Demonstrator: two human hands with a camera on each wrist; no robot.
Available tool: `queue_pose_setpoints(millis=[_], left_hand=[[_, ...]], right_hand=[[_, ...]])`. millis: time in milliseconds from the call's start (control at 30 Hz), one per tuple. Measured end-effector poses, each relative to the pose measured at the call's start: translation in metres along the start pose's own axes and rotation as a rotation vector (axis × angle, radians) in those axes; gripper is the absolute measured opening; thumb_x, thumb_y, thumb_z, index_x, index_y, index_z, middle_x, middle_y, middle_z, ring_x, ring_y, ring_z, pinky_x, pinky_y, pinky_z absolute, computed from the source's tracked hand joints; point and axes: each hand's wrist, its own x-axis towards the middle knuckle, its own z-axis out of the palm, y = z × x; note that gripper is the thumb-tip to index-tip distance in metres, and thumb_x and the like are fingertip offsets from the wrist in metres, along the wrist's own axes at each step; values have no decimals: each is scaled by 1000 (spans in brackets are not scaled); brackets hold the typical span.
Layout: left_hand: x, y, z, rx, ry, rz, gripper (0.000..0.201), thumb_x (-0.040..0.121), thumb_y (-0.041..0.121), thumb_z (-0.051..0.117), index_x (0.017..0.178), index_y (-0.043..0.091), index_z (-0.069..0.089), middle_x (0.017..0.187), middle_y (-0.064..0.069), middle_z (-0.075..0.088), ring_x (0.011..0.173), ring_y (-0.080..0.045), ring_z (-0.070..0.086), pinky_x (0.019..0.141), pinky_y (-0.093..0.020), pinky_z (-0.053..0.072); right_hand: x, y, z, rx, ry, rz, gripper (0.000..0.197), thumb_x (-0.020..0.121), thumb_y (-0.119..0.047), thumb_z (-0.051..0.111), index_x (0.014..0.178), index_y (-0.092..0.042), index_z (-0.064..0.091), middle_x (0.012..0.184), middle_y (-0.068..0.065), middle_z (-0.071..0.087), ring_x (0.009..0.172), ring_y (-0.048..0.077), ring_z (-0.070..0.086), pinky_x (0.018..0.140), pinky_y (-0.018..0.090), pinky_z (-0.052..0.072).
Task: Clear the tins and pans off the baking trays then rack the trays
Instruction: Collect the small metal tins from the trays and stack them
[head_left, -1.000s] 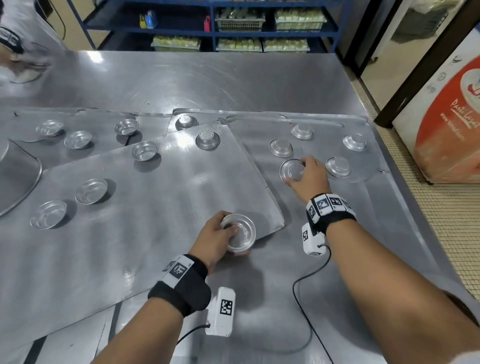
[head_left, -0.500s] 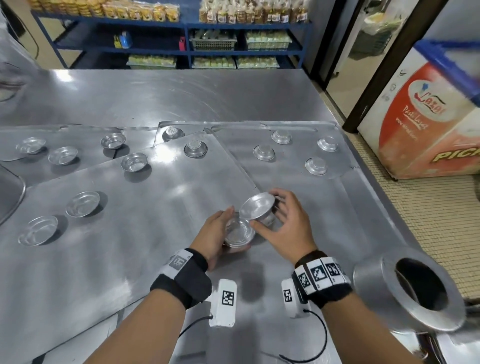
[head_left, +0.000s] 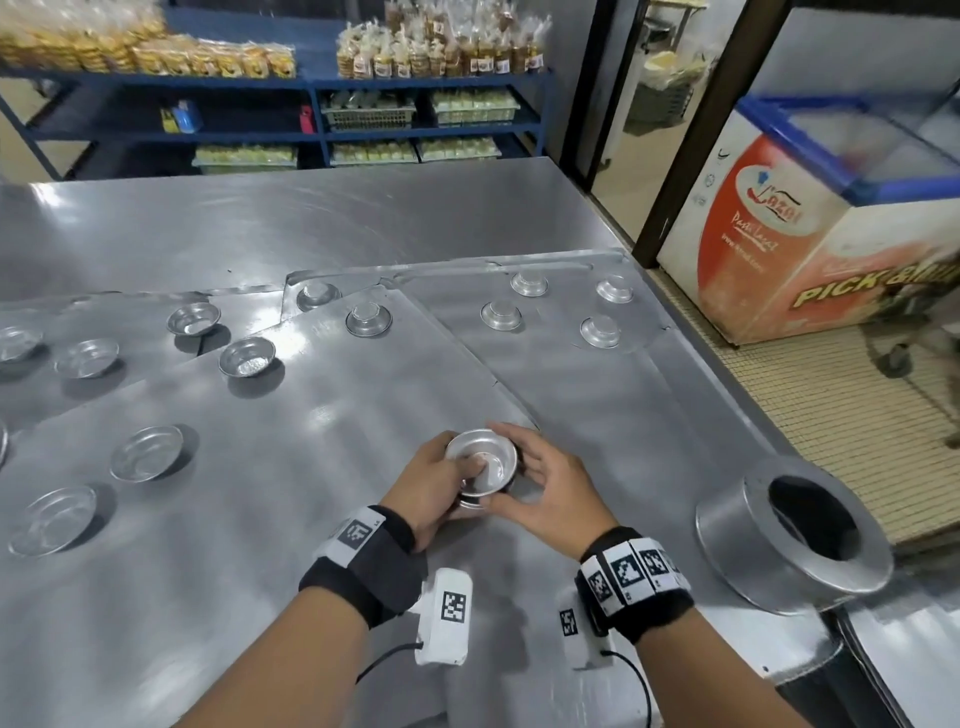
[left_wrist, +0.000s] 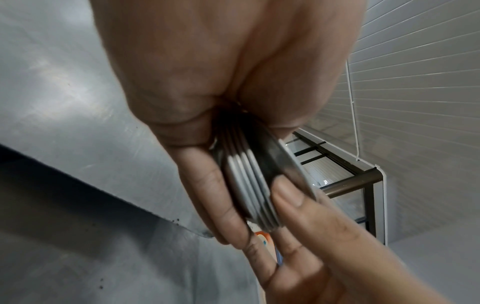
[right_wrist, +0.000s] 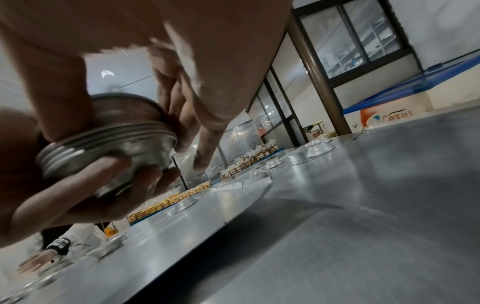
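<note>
I hold the stack of tins (head_left: 480, 467) in my left hand (head_left: 426, 488), fingers curled under it and thumb inside the top tin. My right hand (head_left: 540, 491) grasps the stack's side too, thumb and fingers around the rim. The stack is above the near right corner of the front tray (head_left: 311, 467). Other tins (head_left: 247, 357) lie spread over the trays on the desk (head_left: 311, 223).

Both the left hand (head_left: 434, 486) and right hand (head_left: 545, 488) apparently grip stacked tins (head_left: 483, 467).
</note>
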Motion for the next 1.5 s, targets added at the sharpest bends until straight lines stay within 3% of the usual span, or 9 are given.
queue_pose_setpoints(millis=[67,233,400,567,700,833,1000,1333,1500], left_hand=[[1,-1,-3,18,-21,21,15,95,-7,55,103,4,61,91,-18,65,83,-28,63,69,-36,54],[5,0,0,8,-26,16,14,95,-10,54,104,1,58,93,-21,63,77,-28,65,52,-33,58],[18,-3,13,-4,10,-15,14,95,-10,55,103,1,58,91,-20,63,71,-29,68,58,-44,61],[33,1,31,-9,47,-32,14,96,-9,56,103,3,57,92,-20,62,74,-31,66,63,-50,63],[47,7,44,1,78,-47,18,97,-7,55,114,-1,57,95,-19,62,77,-30,66,55,-41,62],[66,11,54,17,114,-54,17,97,-5,57,113,0,59,101,-23,64,86,-36,68,63,-46,63],[88,13,62,46,168,-54,18,95,-4,58,112,2,60,102,-23,66,89,-42,68,86,-71,52],[104,9,65,11,229,-65,19,95,-5,58,112,4,62,100,-20,67,90,-40,67,83,-70,54],[98,4,62,55,253,-63,16,94,-2,60,106,8,64,100,-23,68,93,-47,68,83,-72,53]], right_hand=[[-2,-2,-3,2,-55,29,77,69,-7,86,139,-19,53,130,-9,64,119,3,60,107,26,45],[6,9,-17,-52,-143,73,78,70,-1,81,140,-18,52,134,-8,61,124,3,57,108,24,42],[31,42,-49,-484,-25,134,64,71,-18,80,131,-29,60,121,-3,68,116,10,62,104,36,48],[72,65,-85,-684,40,253,49,79,-22,76,126,-18,64,123,3,66,112,20,61,100,31,47],[117,82,-117,-805,83,323,44,81,-21,71,124,-12,64,126,10,64,116,27,60,99,35,48],[166,92,-146,-870,129,403,39,81,-17,69,118,-7,65,120,17,64,115,34,60,94,38,52],[222,114,-174,-911,160,437,50,78,-18,68,123,-5,54,130,22,46,123,40,43,98,41,44],[272,153,-193,-912,180,488,65,79,-34,71,130,-1,47,133,25,47,128,39,40,109,43,35],[264,151,-184,-849,262,403,66,69,-27,79,121,0,48,122,22,57,115,38,53,101,41,42]])
